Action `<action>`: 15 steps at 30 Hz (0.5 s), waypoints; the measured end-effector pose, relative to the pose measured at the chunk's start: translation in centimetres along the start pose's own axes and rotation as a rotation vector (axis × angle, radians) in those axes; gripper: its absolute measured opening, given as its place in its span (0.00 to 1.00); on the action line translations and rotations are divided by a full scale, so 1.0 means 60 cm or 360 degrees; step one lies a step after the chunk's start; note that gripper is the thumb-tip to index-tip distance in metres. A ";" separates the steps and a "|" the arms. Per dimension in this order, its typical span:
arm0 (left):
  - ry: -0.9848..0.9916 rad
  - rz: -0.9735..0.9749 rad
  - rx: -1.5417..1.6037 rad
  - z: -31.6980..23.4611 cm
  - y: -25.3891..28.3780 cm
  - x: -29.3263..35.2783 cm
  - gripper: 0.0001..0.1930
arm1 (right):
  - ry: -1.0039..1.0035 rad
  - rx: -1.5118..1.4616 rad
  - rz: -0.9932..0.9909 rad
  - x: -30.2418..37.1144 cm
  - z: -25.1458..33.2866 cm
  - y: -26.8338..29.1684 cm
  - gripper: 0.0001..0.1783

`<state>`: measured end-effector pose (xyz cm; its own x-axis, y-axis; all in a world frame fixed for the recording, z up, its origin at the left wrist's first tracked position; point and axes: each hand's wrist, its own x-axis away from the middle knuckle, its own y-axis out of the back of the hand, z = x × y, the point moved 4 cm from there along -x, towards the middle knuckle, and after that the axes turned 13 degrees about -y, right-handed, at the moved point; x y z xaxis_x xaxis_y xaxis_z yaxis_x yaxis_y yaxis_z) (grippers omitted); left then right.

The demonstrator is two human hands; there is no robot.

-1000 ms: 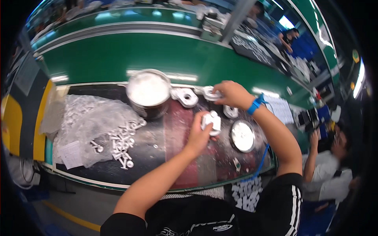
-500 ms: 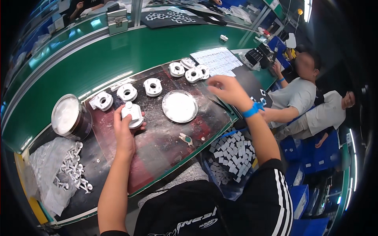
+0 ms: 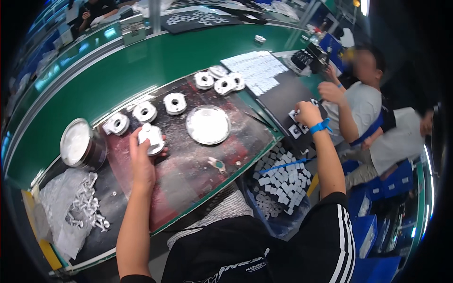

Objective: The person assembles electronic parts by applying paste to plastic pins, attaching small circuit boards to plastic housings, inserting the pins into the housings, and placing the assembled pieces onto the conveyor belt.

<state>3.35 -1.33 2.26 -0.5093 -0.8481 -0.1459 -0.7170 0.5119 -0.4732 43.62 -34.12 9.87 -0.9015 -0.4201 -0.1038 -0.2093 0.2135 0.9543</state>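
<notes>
My left hand [image 3: 144, 155] is wrapped round a white plastic housing [image 3: 154, 139] with a small round knob on top, held above the dark, stained work board [image 3: 184, 184]. My right hand [image 3: 309, 114], a blue band on its wrist, reaches to the black mat [image 3: 278, 101] at the right. Its fingers are curled down beside small black-and-white square pieces [image 3: 294, 131]; what is between the fingertips is hidden. Nearest the held housing are white ring-shaped housings, one to its left [image 3: 116, 124], another behind it [image 3: 145, 112] and a third farther right [image 3: 175, 103].
A round white-filled dish [image 3: 207, 124] lies mid-board, and a tub [image 3: 78, 144] stands left. White stemmed parts [image 3: 87, 203] spill from a clear bag [image 3: 59, 203]. More housings [image 3: 224, 85] sit behind. A bin of white pieces [image 3: 283, 188] is near right; a co-worker [image 3: 361, 99] stands beyond.
My right hand has moved right and down, from beside the far housings to the small squares on the black mat. My left hand still holds the housing. The co-worker's arm has lifted.
</notes>
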 end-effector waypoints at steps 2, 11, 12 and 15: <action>-0.0007 0.0063 0.0043 0.001 0.004 0.001 0.20 | -0.0042 -0.0143 0.0000 0.005 0.015 0.010 0.11; 0.0038 0.0089 0.0214 0.001 0.009 -0.003 0.28 | 0.1014 -0.1624 0.0119 0.229 0.343 0.193 0.14; 0.0081 0.0057 0.0250 -0.001 0.012 -0.001 0.33 | 0.1175 -0.1585 0.0023 0.248 0.379 0.198 0.14; 0.0050 0.0137 0.0268 -0.006 0.004 0.002 0.39 | 0.1287 -0.1677 -0.0014 0.276 0.456 0.191 0.13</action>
<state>2.96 -1.24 2.45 -0.5819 -0.7962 -0.1659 -0.5818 0.5501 -0.5991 15.93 -14.51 11.41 -0.3474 -0.8992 -0.2661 0.5087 -0.4191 0.7520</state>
